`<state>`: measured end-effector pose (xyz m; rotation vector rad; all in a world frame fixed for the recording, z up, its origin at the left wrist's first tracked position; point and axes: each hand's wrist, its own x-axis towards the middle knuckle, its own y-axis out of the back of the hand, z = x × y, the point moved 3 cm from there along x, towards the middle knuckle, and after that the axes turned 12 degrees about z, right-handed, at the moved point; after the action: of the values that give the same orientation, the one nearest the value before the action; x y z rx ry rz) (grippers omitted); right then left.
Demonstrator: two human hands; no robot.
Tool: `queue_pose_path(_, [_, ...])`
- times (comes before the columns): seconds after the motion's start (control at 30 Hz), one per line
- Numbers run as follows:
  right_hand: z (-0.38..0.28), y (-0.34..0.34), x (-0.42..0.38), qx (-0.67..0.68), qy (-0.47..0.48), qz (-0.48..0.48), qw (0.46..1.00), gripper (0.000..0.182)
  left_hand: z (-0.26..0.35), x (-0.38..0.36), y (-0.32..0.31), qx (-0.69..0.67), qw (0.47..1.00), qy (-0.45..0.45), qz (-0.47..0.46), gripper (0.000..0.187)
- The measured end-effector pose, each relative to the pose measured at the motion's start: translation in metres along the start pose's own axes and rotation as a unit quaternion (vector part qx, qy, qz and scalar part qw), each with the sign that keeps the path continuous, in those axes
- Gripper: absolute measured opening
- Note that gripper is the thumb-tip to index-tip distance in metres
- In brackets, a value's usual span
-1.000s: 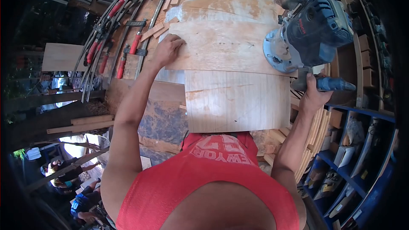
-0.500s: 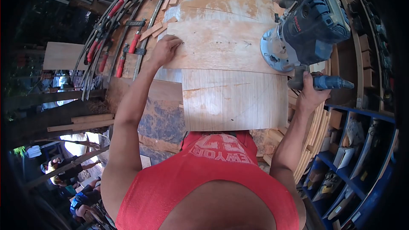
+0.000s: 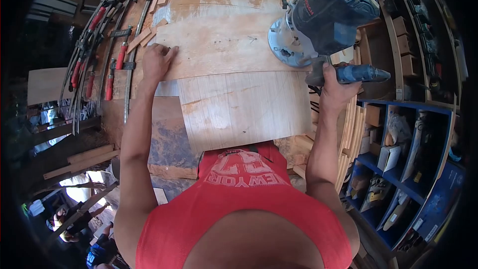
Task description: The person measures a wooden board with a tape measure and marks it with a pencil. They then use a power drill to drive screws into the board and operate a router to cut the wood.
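A thin wooden board point(image 3: 219, 45) lies across the bench, overlapping a second pale board point(image 3: 246, 109) nearer my body. My left hand point(image 3: 158, 61) rests at the left end of the upper board, fingers curled together on its edge; whether it grips anything is hidden. On the board's right end stands a blue-black router point(image 3: 328, 12) with a round base. Just below the router, my right hand point(image 3: 339, 87) is wrapped round a blue and black handheld tool point(image 3: 356, 73), held level at the board's lower right corner.
Bar clamps with red handles point(image 3: 121, 56) lie at the left beside small wood strips point(image 3: 144, 35). Blue shelving point(image 3: 413, 189) with tools stands at the right, near stacked long strips point(image 3: 348, 142). Other people point(image 3: 74, 224) are at the far lower left.
The whole view has shifted, so bench, boards and router appear further left and slightly higher. Both hands stay at the same spots relative to the board and tool.
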<state>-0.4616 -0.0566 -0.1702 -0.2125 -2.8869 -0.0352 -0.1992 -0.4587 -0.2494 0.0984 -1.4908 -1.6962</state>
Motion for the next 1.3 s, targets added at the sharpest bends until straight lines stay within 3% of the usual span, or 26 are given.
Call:
queue_pose_path(0.07, [0.001,0.0,-0.001,0.004,-0.01,0.014,1.0,0.056,0.001,0.006,-0.004,0.031,0.999,0.034,-0.002,0.025])
queue_pose_path(0.17, [-0.004,-0.004,-0.002,0.014,-0.011,0.023,1.0,0.052,-0.005,0.003,-0.014,-0.012,1.0,0.013,0.008,0.024])
queue_pose_path(0.27, [-0.002,-0.005,-0.003,0.021,0.0,0.03,0.999,0.049,-0.012,0.003,-0.013,-0.067,0.995,-0.075,0.006,0.023])
queue_pose_path(0.37, [-0.007,-0.004,-0.004,-0.005,-0.004,0.027,1.0,0.047,-0.011,0.006,-0.007,-0.097,0.991,-0.084,-0.033,0.027])
queue_pose_path(0.47, [-0.005,-0.003,-0.003,-0.004,0.006,0.026,1.0,0.047,-0.018,-0.006,-0.006,-0.091,0.983,0.038,0.157,0.037])
queue_pose_path(0.5, [-0.003,-0.003,-0.002,-0.001,0.011,0.022,1.0,0.048,-0.029,-0.011,-0.009,-0.134,0.958,0.2,0.155,0.046])
queue_pose_path(0.6, [-0.002,-0.004,-0.004,0.013,0.01,0.028,0.999,0.05,-0.042,-0.022,-0.017,-0.089,0.946,0.31,0.016,0.048])
queue_pose_path(0.7, [0.005,0.0,-0.001,0.008,0.002,-0.002,1.0,0.056,-0.055,-0.014,-0.015,-0.188,0.916,0.35,-0.058,0.05])
queue_pose_path(0.83, [-0.003,0.003,-0.004,-0.04,0.009,-0.025,0.999,0.07,-0.065,-0.019,-0.028,-0.38,0.804,0.448,-0.095,0.042])
queue_pose_path(1.0, [-0.011,0.003,-0.025,-0.04,-0.012,-0.025,0.999,0.079,-0.074,-0.024,-0.04,-0.427,0.778,0.453,-0.087,0.035])
queue_pose_path(1.03, [-0.008,0.007,-0.028,-0.057,-0.002,-0.008,0.998,0.077,-0.073,-0.023,-0.041,-0.432,0.773,0.457,-0.088,0.034])
queue_pose_path(1.13, [-0.028,0.009,-0.065,-0.192,0.138,0.124,0.964,0.071,-0.075,-0.019,-0.034,-0.357,0.825,0.427,-0.1,0.032])
queue_pose_path(1.2, [-0.038,-0.001,-0.108,-0.318,0.255,0.077,0.91,0.065,-0.077,-0.022,-0.042,-0.378,0.817,0.427,-0.086,0.03])
queue_pose_path(1.3, [-0.043,-0.09,-0.138,-0.078,0.384,-0.201,0.898,0.062,-0.067,-0.02,-0.028,-0.401,0.806,0.428,-0.075,0.035])
